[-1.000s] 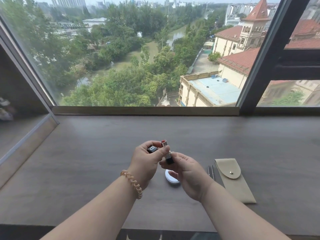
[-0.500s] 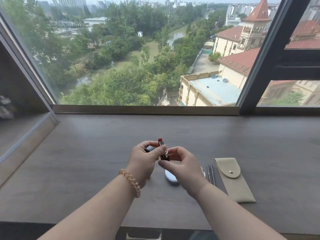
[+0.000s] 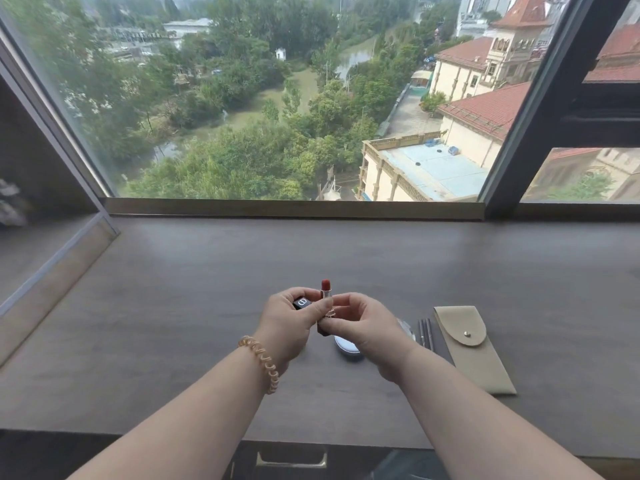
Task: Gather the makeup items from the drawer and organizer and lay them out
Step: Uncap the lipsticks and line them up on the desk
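A lipstick point(image 3: 326, 299) with a red bullet wound up out of a silver collar and a black base stands upright between the two hands, above the desk. The right hand point(image 3: 363, 323) pinches its black base between thumb and curled fingers. The left hand point(image 3: 289, 323) has its fingers curled round a black square-topped cap point(image 3: 302, 303) with a pale logo on its end, and its thumb lies against the lipstick's silver collar, so both hands meet at the tube. The red tip rises clear above the fingers of both hands.

Just below the right hand, partly hidden by it, a round white compact point(image 3: 346, 346) lies flat on the desk. To the right of that hand's wrist lie a few thin dark sticks point(image 3: 425, 332) side by side; what they are is too small to tell. Just beyond them lies a beige fabric pouch point(image 3: 472, 351) with a rounded flap and a small metal snap, flat and angled slightly.

A pale golden spiral coil band point(image 3: 263, 363) circles the left wrist. All of this sits on a wide grey-brown wooden desk point(image 3: 190, 289) running along a large window point(image 3: 277, 98), which looks out on trees and red-roofed buildings. Below the forearms, at the desk's near edge, a brass-coloured drawer pull point(image 3: 291, 460) shows.
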Action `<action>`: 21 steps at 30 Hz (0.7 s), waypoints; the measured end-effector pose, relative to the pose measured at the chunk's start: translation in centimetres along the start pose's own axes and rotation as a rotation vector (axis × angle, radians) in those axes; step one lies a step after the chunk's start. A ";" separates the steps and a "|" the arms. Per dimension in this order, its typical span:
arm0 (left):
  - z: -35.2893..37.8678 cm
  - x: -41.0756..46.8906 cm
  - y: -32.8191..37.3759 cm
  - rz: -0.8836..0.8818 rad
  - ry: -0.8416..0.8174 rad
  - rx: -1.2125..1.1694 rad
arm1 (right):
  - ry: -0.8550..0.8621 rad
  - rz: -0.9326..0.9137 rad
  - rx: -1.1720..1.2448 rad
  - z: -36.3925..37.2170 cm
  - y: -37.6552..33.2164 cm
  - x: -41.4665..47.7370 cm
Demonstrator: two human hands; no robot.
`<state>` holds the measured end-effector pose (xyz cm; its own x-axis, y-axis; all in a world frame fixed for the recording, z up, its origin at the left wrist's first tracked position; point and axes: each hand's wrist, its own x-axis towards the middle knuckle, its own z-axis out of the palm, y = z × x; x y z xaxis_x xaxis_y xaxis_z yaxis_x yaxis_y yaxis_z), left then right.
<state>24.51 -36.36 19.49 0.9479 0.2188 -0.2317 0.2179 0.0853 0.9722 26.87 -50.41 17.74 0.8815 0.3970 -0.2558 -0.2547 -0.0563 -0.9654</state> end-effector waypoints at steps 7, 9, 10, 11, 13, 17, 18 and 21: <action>-0.6 0.6 -3.1 -0.056 -0.012 0.099 | 0.026 0.038 -0.112 0.4 2.0 1.0; -0.8 0.7 -4.5 -0.085 -0.010 0.172 | 0.041 0.056 -0.184 0.3 3.1 1.5; -0.9 0.8 -5.2 -0.101 0.011 0.237 | 0.082 0.052 -0.242 0.2 3.9 1.9; -1.0 1.0 -5.8 -0.121 0.041 0.265 | 0.144 0.048 -0.316 0.0 4.6 2.3; -1.0 1.4 -6.6 -0.187 0.113 0.170 | 0.266 0.053 -0.440 -0.3 5.9 3.2; -1.4 2.3 -7.7 -0.189 0.235 0.251 | 0.345 0.030 -0.574 -0.3 8.0 4.5; -1.7 2.4 -8.1 -0.164 0.256 0.326 | 0.354 0.009 -0.624 -0.3 8.3 4.9; -2.3 2.6 -10.0 -0.079 0.261 0.561 | 0.373 -0.071 -0.772 -0.2 8.9 5.8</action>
<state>24.28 -34.36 9.07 0.8513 0.4691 -0.2349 0.4409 -0.3972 0.8049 29.83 -48.78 7.68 0.9926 0.1033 -0.0630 0.0282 -0.7039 -0.7097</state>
